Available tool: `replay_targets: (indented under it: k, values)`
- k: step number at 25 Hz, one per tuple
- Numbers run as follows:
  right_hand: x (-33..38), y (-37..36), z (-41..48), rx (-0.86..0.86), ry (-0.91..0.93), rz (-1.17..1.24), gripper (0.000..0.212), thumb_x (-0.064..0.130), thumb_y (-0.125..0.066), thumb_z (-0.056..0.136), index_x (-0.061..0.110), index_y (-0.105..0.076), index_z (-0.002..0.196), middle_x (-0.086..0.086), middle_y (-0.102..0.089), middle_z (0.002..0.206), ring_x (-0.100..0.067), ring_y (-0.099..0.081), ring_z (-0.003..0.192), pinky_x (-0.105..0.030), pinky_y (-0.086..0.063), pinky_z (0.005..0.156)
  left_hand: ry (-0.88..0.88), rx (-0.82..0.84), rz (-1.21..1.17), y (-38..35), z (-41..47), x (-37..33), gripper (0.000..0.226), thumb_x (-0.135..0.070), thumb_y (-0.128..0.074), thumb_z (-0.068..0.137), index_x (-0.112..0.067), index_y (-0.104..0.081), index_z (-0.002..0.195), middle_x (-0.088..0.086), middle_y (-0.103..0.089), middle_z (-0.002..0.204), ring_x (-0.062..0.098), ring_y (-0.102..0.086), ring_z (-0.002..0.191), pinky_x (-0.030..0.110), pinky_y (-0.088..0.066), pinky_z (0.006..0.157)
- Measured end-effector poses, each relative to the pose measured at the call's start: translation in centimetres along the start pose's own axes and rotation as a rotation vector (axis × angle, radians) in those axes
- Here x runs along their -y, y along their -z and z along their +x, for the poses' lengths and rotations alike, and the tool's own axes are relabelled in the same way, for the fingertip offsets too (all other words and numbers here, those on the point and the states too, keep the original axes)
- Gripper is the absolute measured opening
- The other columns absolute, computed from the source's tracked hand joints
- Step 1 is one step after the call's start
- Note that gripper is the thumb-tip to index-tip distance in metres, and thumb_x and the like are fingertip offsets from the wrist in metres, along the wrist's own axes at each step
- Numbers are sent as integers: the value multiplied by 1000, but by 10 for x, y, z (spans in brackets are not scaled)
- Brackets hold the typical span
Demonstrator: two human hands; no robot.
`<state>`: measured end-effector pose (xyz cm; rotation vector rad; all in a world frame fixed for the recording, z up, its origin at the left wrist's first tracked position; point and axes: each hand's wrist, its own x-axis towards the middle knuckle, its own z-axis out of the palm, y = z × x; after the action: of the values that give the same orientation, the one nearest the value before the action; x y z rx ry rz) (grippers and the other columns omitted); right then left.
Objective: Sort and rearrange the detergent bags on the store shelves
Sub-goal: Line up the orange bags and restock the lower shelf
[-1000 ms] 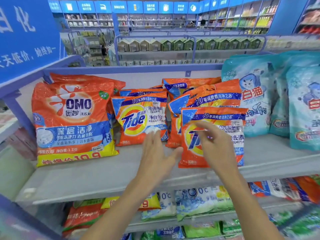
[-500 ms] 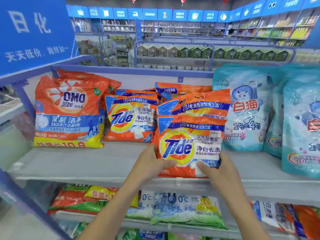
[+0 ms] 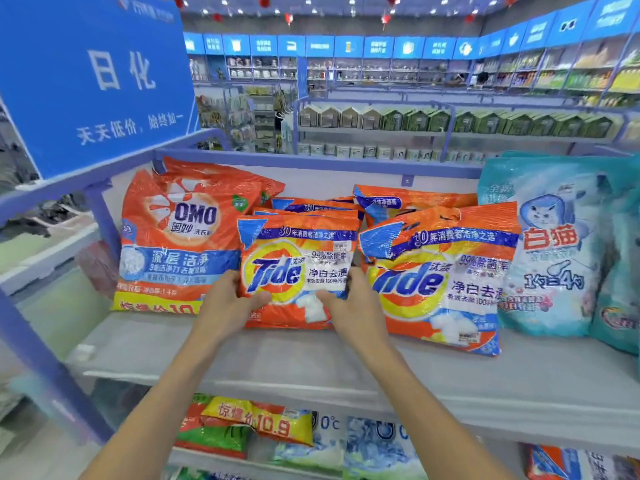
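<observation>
Grip: left hand [image 3: 225, 306] and right hand [image 3: 358, 308] hold the small Tide bag [image 3: 298, 261] by its lower left and right edges, thumbs laid on the front, fingers curled behind

Position: bag upright, facing out, mid-shelf, between the OMO bag [image 3: 173, 237] on its left and the large Tide bag [image 3: 440, 278] on its right, just beside both; its bottom edge meets the shelf [image 3: 277, 358], whether it rests there cannot be told

Open room: bare strip along the shelf's front edge, widest toward the front left corner; back of the shelf packed

Count: Tide, at least five (one held, two stacked behind it [image 3: 311, 205], one large, one behind that [image 3: 412, 202]); OMO, two, the second [image 3: 221, 174] behind the first; teal bags, two, the cat-printed one [image 3: 550, 251] and another [image 3: 620, 271] at the right end

Lower shelf: yellow-banded bag [image 3: 263, 422] marked "10.9"; pale bags [image 3: 329, 441] marked "0°C"

Writing: "Tide 净白去渍", "99%除菌率", "OMO 深层洁净", "白猫 1勺=4勺"; blue sign [image 3: 93, 81] at the left end reads "日化 天天低价,始终如一"
</observation>
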<state>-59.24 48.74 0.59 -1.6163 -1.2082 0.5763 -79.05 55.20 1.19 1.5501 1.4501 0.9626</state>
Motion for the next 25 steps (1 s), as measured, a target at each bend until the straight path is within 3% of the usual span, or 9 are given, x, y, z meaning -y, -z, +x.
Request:
replay_targets:
  k: [2, 6, 9, 14, 21, 25]
  values:
    - [-5, -11, 8, -29, -40, -35, 43, 13, -75, 88, 16, -55, 126, 1, -70, 124, -20, -65, 115, -22, -41, 79, -28, 13, 83, 0, 13, 6, 32, -17, -87, 76, -23, -64, 96, -4, -75, 100, 19, -72, 92, 46, -57, 89]
    - [-14, -12, 8, -25, -89, -103, 39, 18, -75, 89, 16, -52, 121, -1, -70, 124, -23, -66, 114, -25, -41, 77, -131, 12, 166, -10, 9, 18, 34, -17, -80, 85, -24, -61, 112, -9, -67, 105, 15, -63, 97, 31, -45, 81]
    - [-16, -12, 9, -15, -89, -150, 39, 21, -73, 91, 14, -51, 123, -2, -68, 127, -23, -64, 116, -26, -43, 80, -159, -30, 114, -19, 4, 21, 39, -15, -75, 89, -19, -58, 123, -6, -67, 113, 18, -63, 103, 36, -50, 87]
    - [-10, -24, 9, 9, -72, -262, 44, 17, -63, 97, 5, -42, 133, -14, -60, 137, -37, -58, 124, -44, -49, 97, -138, -38, 98, -18, 3, 14, 38, -13, -75, 88, -20, -55, 120, -8, -64, 109, 18, -62, 103, 35, -48, 82]
    - [-20, -25, -14, -58, 35, -345, 36, 19, -61, 95, 10, -54, 129, -10, -61, 126, -29, -57, 118, -40, -47, 92, -204, -91, 245, -17, -16, 14, 38, -23, -73, 90, -14, -57, 122, 3, -68, 118, 28, -64, 109, 35, -46, 83]
    - [-15, -18, -36, -48, 63, -388, 38, 19, -64, 94, 10, -53, 129, -10, -60, 124, -28, -55, 116, -39, -45, 91, -259, -10, 272, -6, -41, 12, 53, -30, -81, 83, -21, -56, 130, -10, -65, 117, 17, -62, 111, 30, -45, 89]
